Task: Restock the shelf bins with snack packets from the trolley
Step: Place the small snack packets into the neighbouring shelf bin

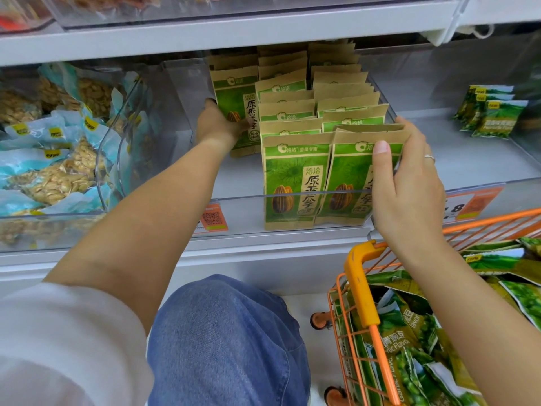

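Shop aisle with white shelving (pixel 263 33). Near right: orange wire trolley (pixel 361 291) heaped with green snack packets (pixel 409 326). Beyond it, a clear plastic shelf bin (pixel 234 197) holds upright rows of brown-and-green paper seed packets (pixel 297 183). The right hand (pixel 409 183) grips the front right packet (pixel 351 177). Farther left, the left hand (pixel 218 126) apparently pinches a rear packet (pixel 237 104); its fingers are partly hidden.
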The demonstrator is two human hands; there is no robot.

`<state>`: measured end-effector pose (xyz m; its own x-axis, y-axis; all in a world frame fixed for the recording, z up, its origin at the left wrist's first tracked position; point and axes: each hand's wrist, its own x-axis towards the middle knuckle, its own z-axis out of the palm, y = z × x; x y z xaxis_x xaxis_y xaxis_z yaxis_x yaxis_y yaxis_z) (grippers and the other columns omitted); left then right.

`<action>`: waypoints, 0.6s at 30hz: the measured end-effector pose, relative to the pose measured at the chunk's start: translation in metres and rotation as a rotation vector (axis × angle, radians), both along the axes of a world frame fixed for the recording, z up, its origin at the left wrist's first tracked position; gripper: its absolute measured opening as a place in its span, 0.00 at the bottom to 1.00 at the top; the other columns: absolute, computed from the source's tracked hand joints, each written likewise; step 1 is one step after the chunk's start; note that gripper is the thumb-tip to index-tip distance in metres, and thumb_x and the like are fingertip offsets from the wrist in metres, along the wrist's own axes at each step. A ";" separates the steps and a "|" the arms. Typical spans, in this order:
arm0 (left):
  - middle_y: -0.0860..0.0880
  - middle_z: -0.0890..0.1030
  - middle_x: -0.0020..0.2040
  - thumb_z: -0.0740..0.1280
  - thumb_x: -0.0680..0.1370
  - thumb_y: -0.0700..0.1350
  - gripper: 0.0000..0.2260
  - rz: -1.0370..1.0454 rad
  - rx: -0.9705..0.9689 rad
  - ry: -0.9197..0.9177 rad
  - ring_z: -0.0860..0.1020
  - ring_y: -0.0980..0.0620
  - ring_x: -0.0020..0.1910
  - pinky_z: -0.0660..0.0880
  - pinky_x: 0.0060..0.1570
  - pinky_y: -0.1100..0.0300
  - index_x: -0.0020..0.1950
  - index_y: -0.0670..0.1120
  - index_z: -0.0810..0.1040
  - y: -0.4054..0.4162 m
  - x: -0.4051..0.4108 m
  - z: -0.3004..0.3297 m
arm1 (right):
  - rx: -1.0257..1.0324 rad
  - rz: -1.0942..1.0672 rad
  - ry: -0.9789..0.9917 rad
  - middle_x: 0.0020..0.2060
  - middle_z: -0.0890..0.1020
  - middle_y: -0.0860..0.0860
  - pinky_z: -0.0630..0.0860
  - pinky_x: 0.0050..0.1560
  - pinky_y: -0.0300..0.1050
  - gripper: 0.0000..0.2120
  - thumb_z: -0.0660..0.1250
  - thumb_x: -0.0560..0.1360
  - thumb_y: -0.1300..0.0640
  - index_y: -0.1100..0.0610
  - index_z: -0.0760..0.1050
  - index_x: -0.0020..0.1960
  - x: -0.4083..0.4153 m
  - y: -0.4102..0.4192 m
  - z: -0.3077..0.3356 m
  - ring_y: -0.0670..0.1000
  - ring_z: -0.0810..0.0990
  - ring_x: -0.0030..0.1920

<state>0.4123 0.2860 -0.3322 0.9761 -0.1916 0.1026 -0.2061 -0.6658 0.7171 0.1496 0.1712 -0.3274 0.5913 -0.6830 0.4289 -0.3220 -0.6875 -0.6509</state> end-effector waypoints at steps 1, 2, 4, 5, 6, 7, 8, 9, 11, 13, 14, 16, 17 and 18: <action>0.41 0.73 0.65 0.70 0.75 0.47 0.24 -0.002 0.007 -0.006 0.73 0.42 0.64 0.70 0.57 0.54 0.66 0.39 0.66 -0.001 0.000 0.000 | 0.001 0.000 -0.002 0.65 0.73 0.53 0.67 0.53 0.48 0.24 0.49 0.81 0.44 0.53 0.61 0.74 0.000 0.000 0.000 0.55 0.71 0.63; 0.41 0.72 0.66 0.70 0.75 0.47 0.25 -0.010 0.015 -0.008 0.72 0.42 0.65 0.69 0.58 0.53 0.67 0.39 0.65 -0.001 0.001 0.000 | 0.003 0.000 -0.003 0.65 0.73 0.53 0.68 0.53 0.49 0.24 0.49 0.81 0.44 0.53 0.61 0.74 0.000 0.000 0.000 0.55 0.71 0.63; 0.40 0.70 0.68 0.70 0.75 0.47 0.27 -0.029 0.033 0.006 0.69 0.42 0.67 0.67 0.61 0.54 0.69 0.39 0.64 -0.001 0.000 0.000 | 0.004 0.001 -0.005 0.65 0.73 0.53 0.68 0.54 0.49 0.24 0.48 0.81 0.44 0.53 0.61 0.74 0.000 0.000 0.000 0.55 0.71 0.63; 0.40 0.69 0.69 0.70 0.75 0.47 0.28 -0.036 0.031 0.028 0.68 0.42 0.68 0.66 0.61 0.55 0.70 0.38 0.63 0.000 0.000 -0.001 | 0.004 0.000 -0.005 0.65 0.73 0.53 0.68 0.53 0.49 0.24 0.48 0.81 0.44 0.53 0.61 0.74 0.000 0.000 0.000 0.55 0.71 0.63; 0.41 0.68 0.69 0.71 0.75 0.47 0.29 -0.045 0.014 0.059 0.68 0.43 0.68 0.65 0.61 0.56 0.70 0.39 0.61 0.000 -0.001 -0.001 | 0.004 0.000 -0.005 0.65 0.73 0.53 0.68 0.53 0.49 0.25 0.48 0.81 0.43 0.53 0.61 0.74 0.000 0.000 0.001 0.55 0.71 0.63; 0.42 0.69 0.69 0.71 0.75 0.46 0.30 -0.056 -0.013 0.104 0.69 0.43 0.68 0.66 0.61 0.57 0.71 0.39 0.60 0.000 -0.001 -0.002 | 0.005 -0.001 -0.005 0.65 0.73 0.53 0.67 0.53 0.48 0.25 0.48 0.81 0.44 0.53 0.61 0.74 0.000 0.000 0.000 0.55 0.71 0.63; 0.43 0.70 0.69 0.71 0.75 0.45 0.31 -0.064 -0.047 0.140 0.69 0.44 0.67 0.66 0.61 0.57 0.71 0.40 0.59 0.000 -0.001 -0.002 | 0.006 -0.001 -0.005 0.65 0.73 0.53 0.67 0.52 0.48 0.25 0.48 0.81 0.44 0.53 0.61 0.74 0.000 0.000 0.000 0.55 0.71 0.63; 0.43 0.71 0.68 0.72 0.74 0.44 0.32 -0.065 -0.083 0.174 0.70 0.44 0.67 0.67 0.62 0.57 0.72 0.40 0.59 0.000 0.000 -0.003 | 0.007 0.000 -0.005 0.65 0.73 0.53 0.67 0.52 0.47 0.25 0.48 0.81 0.43 0.53 0.61 0.74 0.000 0.000 0.000 0.55 0.71 0.63; 0.45 0.73 0.67 0.74 0.72 0.41 0.32 -0.070 -0.158 0.226 0.72 0.46 0.66 0.70 0.65 0.55 0.71 0.42 0.63 0.000 0.002 -0.003 | 0.009 0.003 -0.009 0.65 0.73 0.53 0.66 0.52 0.47 0.25 0.48 0.81 0.43 0.53 0.61 0.74 0.000 0.000 0.000 0.54 0.71 0.63; 0.45 0.75 0.65 0.75 0.70 0.39 0.31 -0.075 -0.214 0.256 0.74 0.46 0.64 0.72 0.64 0.52 0.69 0.43 0.66 0.001 0.004 -0.003 | 0.010 0.005 -0.013 0.65 0.73 0.53 0.65 0.51 0.46 0.24 0.49 0.81 0.44 0.53 0.61 0.74 0.000 0.000 0.000 0.55 0.71 0.63; 0.45 0.75 0.65 0.76 0.69 0.38 0.32 -0.081 -0.228 0.258 0.74 0.46 0.63 0.72 0.64 0.52 0.69 0.43 0.66 0.002 0.006 -0.004 | 0.010 0.005 -0.012 0.65 0.73 0.53 0.65 0.51 0.46 0.24 0.49 0.81 0.44 0.53 0.61 0.73 0.000 0.000 0.000 0.54 0.71 0.63; 0.46 0.75 0.64 0.77 0.68 0.39 0.33 -0.103 -0.226 0.242 0.74 0.46 0.64 0.72 0.64 0.53 0.69 0.43 0.65 0.003 0.008 -0.006 | 0.005 0.004 -0.011 0.65 0.73 0.53 0.65 0.51 0.46 0.24 0.49 0.81 0.44 0.53 0.61 0.73 0.000 -0.001 0.000 0.54 0.71 0.63; 0.46 0.75 0.65 0.77 0.69 0.40 0.33 -0.107 -0.195 0.222 0.74 0.47 0.64 0.71 0.64 0.55 0.69 0.43 0.65 0.003 0.009 -0.007 | 0.003 0.002 -0.012 0.65 0.73 0.53 0.65 0.51 0.46 0.24 0.49 0.81 0.44 0.53 0.61 0.73 0.000 -0.001 0.001 0.54 0.71 0.63; 0.46 0.74 0.65 0.76 0.70 0.43 0.32 -0.104 -0.151 0.196 0.73 0.47 0.64 0.70 0.63 0.57 0.70 0.43 0.65 0.003 0.010 -0.008 | 0.003 0.001 -0.012 0.65 0.73 0.53 0.65 0.51 0.46 0.24 0.49 0.81 0.44 0.53 0.62 0.73 0.000 -0.001 0.001 0.54 0.71 0.62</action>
<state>0.4222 0.2889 -0.3399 0.9561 -0.2886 -0.0511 -0.1154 -0.5312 0.8394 0.1497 0.1703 -0.3269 0.5864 -0.6839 0.4340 -0.3135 -0.6857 -0.6569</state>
